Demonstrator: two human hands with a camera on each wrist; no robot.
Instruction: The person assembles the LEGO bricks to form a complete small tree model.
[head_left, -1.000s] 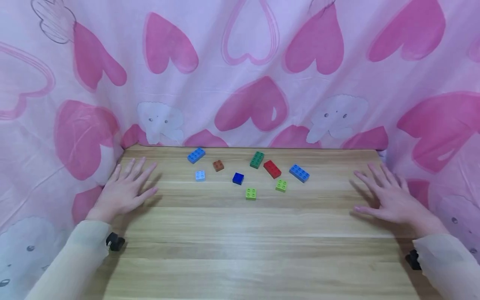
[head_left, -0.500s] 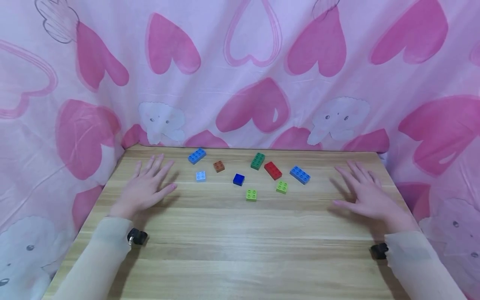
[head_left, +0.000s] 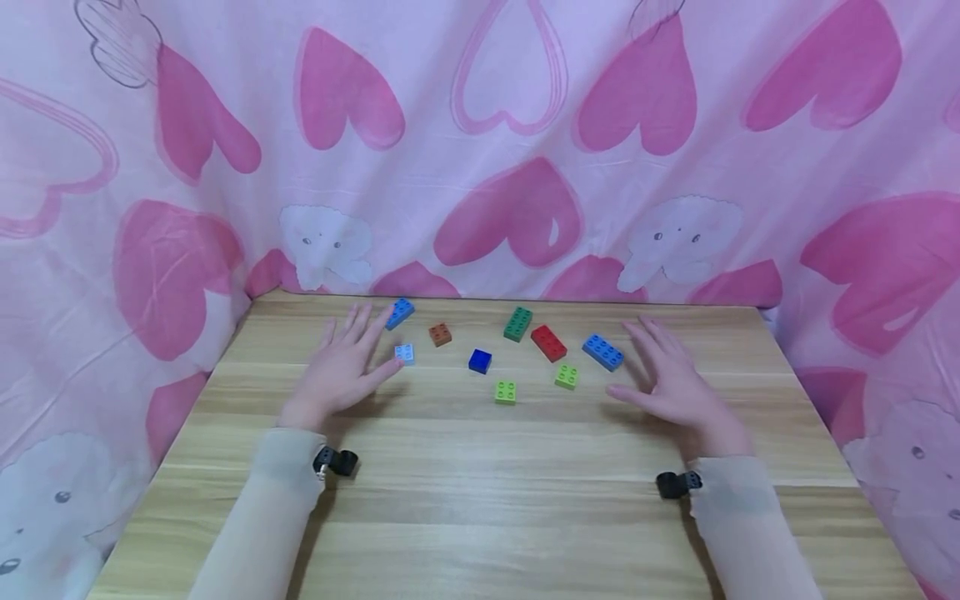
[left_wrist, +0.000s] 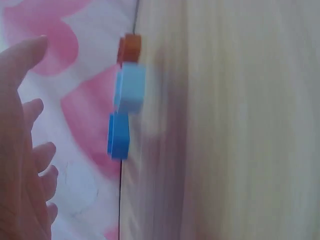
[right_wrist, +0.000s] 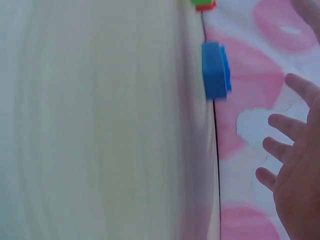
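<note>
My left hand (head_left: pixel 337 371) hovers over the table with fingers spread. Its thumb tip overlaps a small light blue toy brick (head_left: pixel 405 353), and its index fingertip overlaps a long blue brick (head_left: pixel 401 312) behind. In the left wrist view those two bricks and a brown brick (left_wrist: pixel 131 48) line up beyond the hand, which holds nothing. My right hand (head_left: pixel 678 387), fingers also spread and holding nothing, is just right of another long blue brick (head_left: pixel 603 352). The right wrist view shows that same blue brick (right_wrist: pixel 215 71) standing apart from the fingers.
Between the hands lie a dark blue brick (head_left: pixel 480 361), a green brick (head_left: pixel 517 324), a red brick (head_left: pixel 549 342) and two lime green bricks, one nearer (head_left: pixel 506 392) and one farther right (head_left: pixel 566 377). A pink heart-patterned curtain (head_left: pixel 510 212) hangs along the back and sides of the wooden table (head_left: pixel 495 517).
Both hands have moved inward from the table's sides toward the bricks, the left one to the right and the right one to the left. The bricks stay where they were.
</note>
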